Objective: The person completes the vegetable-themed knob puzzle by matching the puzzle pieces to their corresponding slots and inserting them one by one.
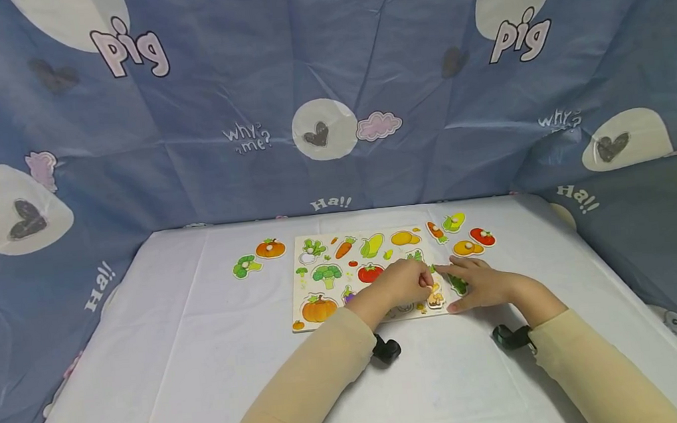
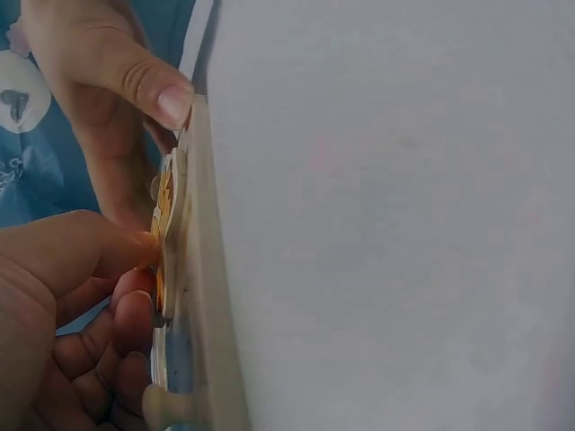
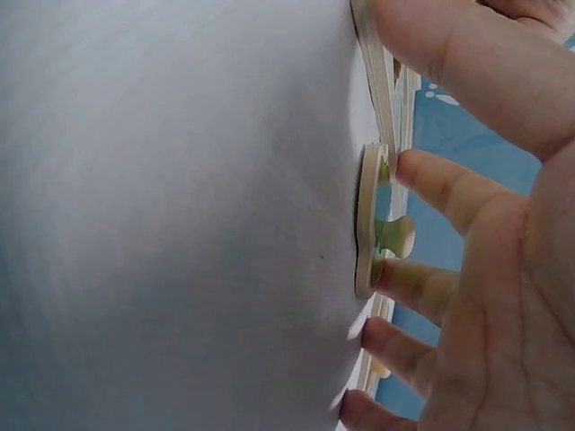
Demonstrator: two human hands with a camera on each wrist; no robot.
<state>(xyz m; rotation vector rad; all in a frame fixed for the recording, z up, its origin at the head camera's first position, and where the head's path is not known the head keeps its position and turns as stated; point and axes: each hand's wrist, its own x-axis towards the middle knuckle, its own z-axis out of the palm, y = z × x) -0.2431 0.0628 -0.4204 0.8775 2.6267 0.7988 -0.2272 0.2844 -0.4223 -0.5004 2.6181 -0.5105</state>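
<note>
A wooden vegetable puzzle board (image 1: 294, 289) lies flat on the white table. Over its lower right corner, my left hand (image 1: 402, 283) pinches a mushroom puzzle piece (image 1: 435, 298) between thumb and finger. In the left wrist view that mushroom piece (image 2: 168, 233) stands slightly proud of the board's face. With fingers spread, my right hand (image 1: 480, 285) has its thumb by the board's right corner. A green knobbed piece (image 1: 458, 284), perhaps a cucumber, lies under its fingers. In the right wrist view, fingertips touch or nearly touch this green piece (image 3: 368, 220).
Beyond my right hand lie loose carrot (image 1: 436, 232), corn (image 1: 453, 222), tomato (image 1: 482, 236) and potato-like (image 1: 468, 247) pieces. Left of the board are broccoli (image 1: 246, 266) and pumpkin (image 1: 270, 247) pieces. A blue printed cloth (image 1: 202, 170) hangs behind the table (image 1: 208, 384).
</note>
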